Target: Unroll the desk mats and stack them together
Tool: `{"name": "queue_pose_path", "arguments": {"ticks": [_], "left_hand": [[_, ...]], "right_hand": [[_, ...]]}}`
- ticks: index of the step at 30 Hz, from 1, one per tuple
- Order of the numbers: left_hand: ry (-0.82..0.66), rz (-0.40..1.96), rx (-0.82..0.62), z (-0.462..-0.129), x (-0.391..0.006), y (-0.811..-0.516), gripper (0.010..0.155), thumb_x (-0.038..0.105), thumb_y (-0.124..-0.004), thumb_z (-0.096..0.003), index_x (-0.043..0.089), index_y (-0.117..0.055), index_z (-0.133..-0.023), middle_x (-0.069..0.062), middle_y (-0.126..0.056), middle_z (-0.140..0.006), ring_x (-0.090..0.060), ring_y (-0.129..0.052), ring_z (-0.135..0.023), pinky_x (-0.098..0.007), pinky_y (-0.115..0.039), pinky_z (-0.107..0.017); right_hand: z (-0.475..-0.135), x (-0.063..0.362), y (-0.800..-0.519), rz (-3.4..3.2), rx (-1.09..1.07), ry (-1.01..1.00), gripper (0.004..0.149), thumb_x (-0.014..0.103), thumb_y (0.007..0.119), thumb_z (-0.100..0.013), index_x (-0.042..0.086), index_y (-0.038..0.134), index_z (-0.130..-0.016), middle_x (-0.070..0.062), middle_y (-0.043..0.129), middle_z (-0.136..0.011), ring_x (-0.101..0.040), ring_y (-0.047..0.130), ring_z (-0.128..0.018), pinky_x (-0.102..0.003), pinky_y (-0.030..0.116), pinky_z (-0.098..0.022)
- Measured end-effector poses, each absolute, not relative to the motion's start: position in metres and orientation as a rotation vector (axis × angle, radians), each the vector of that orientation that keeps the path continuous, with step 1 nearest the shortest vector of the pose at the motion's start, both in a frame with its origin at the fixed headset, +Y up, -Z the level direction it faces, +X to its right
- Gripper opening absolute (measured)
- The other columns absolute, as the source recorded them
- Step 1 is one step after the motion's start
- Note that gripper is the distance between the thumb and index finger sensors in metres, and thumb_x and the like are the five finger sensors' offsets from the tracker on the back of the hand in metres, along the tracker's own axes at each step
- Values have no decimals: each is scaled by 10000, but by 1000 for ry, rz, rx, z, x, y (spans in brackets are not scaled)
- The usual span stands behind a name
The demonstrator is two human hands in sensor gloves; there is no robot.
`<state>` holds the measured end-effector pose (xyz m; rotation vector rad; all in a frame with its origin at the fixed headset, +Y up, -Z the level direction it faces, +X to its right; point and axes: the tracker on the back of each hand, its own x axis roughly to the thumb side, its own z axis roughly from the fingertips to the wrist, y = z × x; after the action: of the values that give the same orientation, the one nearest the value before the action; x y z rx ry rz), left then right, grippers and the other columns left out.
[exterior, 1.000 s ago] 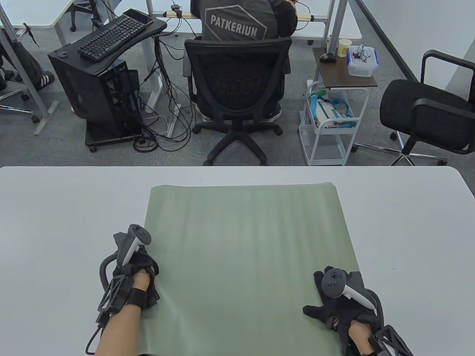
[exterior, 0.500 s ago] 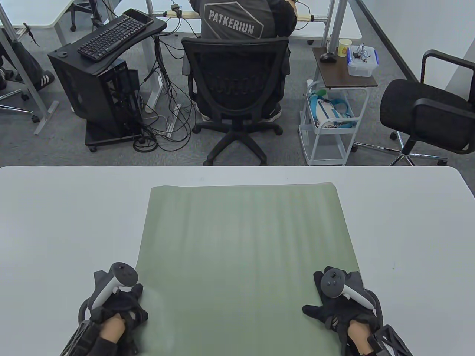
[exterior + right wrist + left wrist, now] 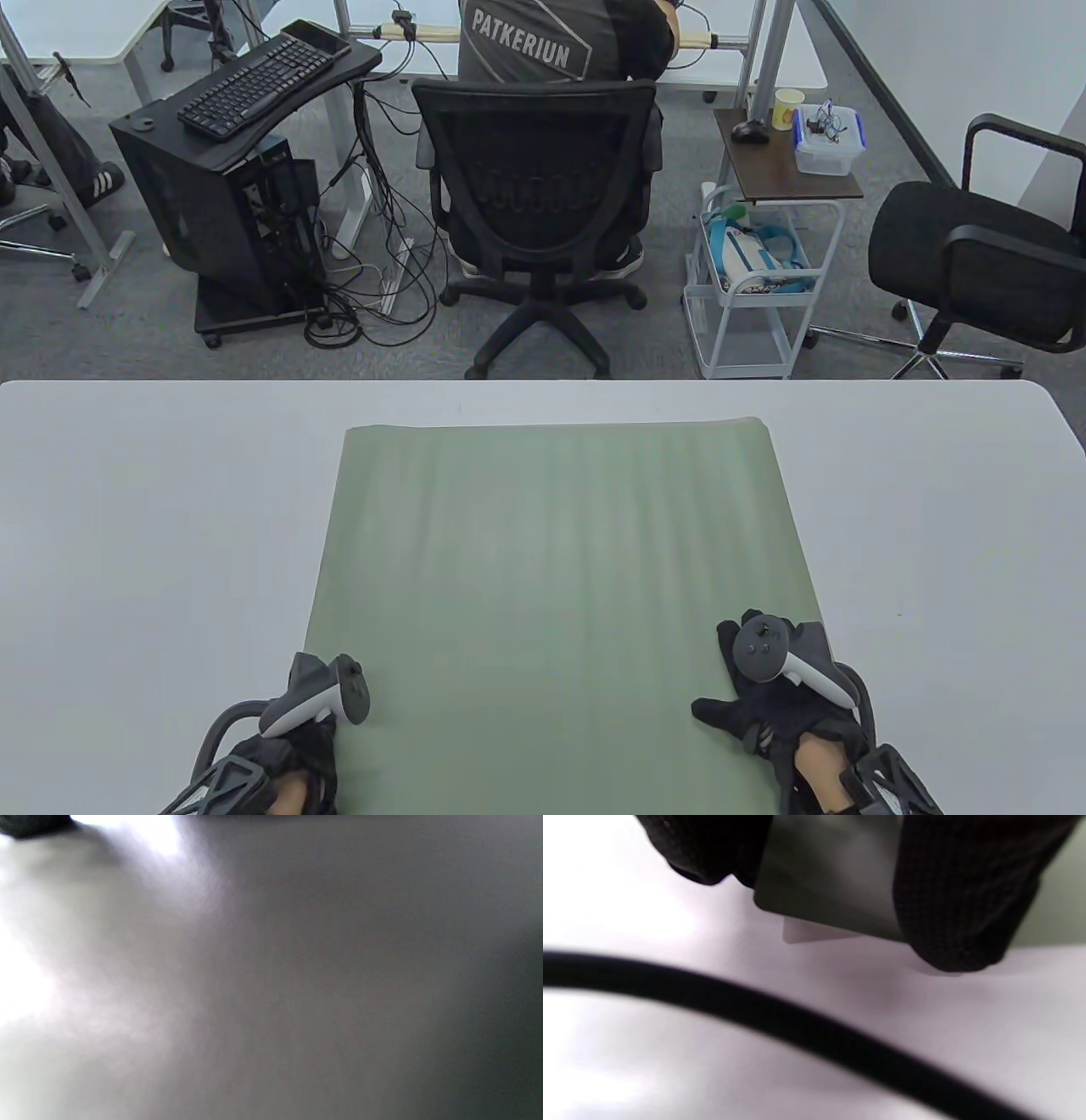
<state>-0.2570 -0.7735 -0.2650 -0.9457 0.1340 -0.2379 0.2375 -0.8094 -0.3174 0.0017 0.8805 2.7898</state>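
A pale green desk mat (image 3: 551,577) lies unrolled and flat on the white table (image 3: 127,509), with faint ripples across it. My left hand (image 3: 297,747) is at the mat's near left corner. In the left wrist view its gloved fingers (image 3: 967,899) sit on either side of the mat corner (image 3: 831,878), touching it; whether they pinch it is unclear. My right hand (image 3: 764,713) rests flat on the mat's near right corner, fingers spread. The right wrist view is a blurred grey surface.
Beyond the table's far edge a person sits in a black office chair (image 3: 543,195). A white cart (image 3: 755,280) and another black chair (image 3: 976,255) stand to the right. A black glove cable (image 3: 797,1027) crosses the left wrist view.
My left hand has slid toward me along the mat's left edge to its near left corner. My right hand and the mat have stayed put.
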Motion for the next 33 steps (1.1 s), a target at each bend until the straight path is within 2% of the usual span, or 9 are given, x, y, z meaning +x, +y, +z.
{"name": "queue_pose_path", "arguments": {"ticks": [3,5,11,21,25,28,30,31,33], "left_hand": [[80,-304,-910,-266,-250,-772,1144,462,-998,-250,201,-154,-977,-275,-34,-1055,-516,-536,-960,-581,-627,-642],[29,-353,-916,-267,-245,-773,1133,467,-990,-260,155,-173,-982,-216,-3,-1067,-572,-421,-997,-628,-579,-666],[-54,-410,-927,-267,-232,-776,1077,408,-961,-290,60,-200,-969,-226,-13,-1066,-596,-456,-995,-642,-601,-663],[-35,-379,-927,-281,-239,-778,1065,373,-947,-304,91,-167,-973,-205,0,-1078,-588,-394,-1011,-646,-539,-688],[-32,-418,-937,-287,-235,-774,1042,409,-936,-317,94,-197,-980,-208,-45,-1091,-541,-414,-1022,-627,-545,-691],[-19,-353,-740,-294,-232,-761,898,461,-900,-324,144,-396,-996,-164,-204,-1127,-522,-472,-1014,-609,-574,-682],[-115,-211,-669,-296,-230,-760,904,479,-914,-308,302,-377,-1012,-129,-273,-1147,-529,-535,-1009,-628,-601,-665],[-117,-146,-702,-296,-230,-765,897,494,-923,-303,324,-400,-1011,-126,-304,-1151,-529,-541,-1011,-627,-603,-665],[-87,-210,-793,-296,-227,-769,950,517,-895,-299,356,-260,-986,-127,-154,-1127,-556,-375,-1028,-636,-537,-691]], "right_hand": [[-318,237,-809,2791,2,881,951,733,596,-385,349,-33,-986,18,-177,-1037,-351,-166,-938,-578,10,-668],[-318,237,-809,2790,3,883,950,731,596,-386,348,-33,-985,17,-179,-1036,-351,-167,-937,-580,9,-667],[-318,237,-809,2788,7,880,951,729,601,-386,345,-30,-986,13,-176,-1037,-355,-165,-937,-583,11,-666],[-322,236,-810,2779,3,847,948,735,594,-378,346,-16,-991,12,-164,-1043,-354,-154,-937,-563,10,-664],[-322,255,-795,2686,8,868,946,709,654,-380,319,98,-1039,18,-53,-1089,-326,-63,-985,-539,77,-696],[-319,280,-779,2633,-86,853,897,654,733,-406,280,279,-1084,9,120,-1146,-327,87,-1047,-549,166,-727],[-324,287,-778,2591,-98,874,847,640,727,-417,296,332,-1082,35,169,-1149,-301,133,-1055,-539,218,-737],[-325,288,-777,2572,-109,893,829,634,718,-426,302,335,-1081,46,168,-1148,-292,127,-1052,-542,234,-741],[-335,287,-769,2580,-142,868,792,617,711,-438,277,404,-1084,20,247,-1162,-317,208,-1062,-549,295,-747]]}}
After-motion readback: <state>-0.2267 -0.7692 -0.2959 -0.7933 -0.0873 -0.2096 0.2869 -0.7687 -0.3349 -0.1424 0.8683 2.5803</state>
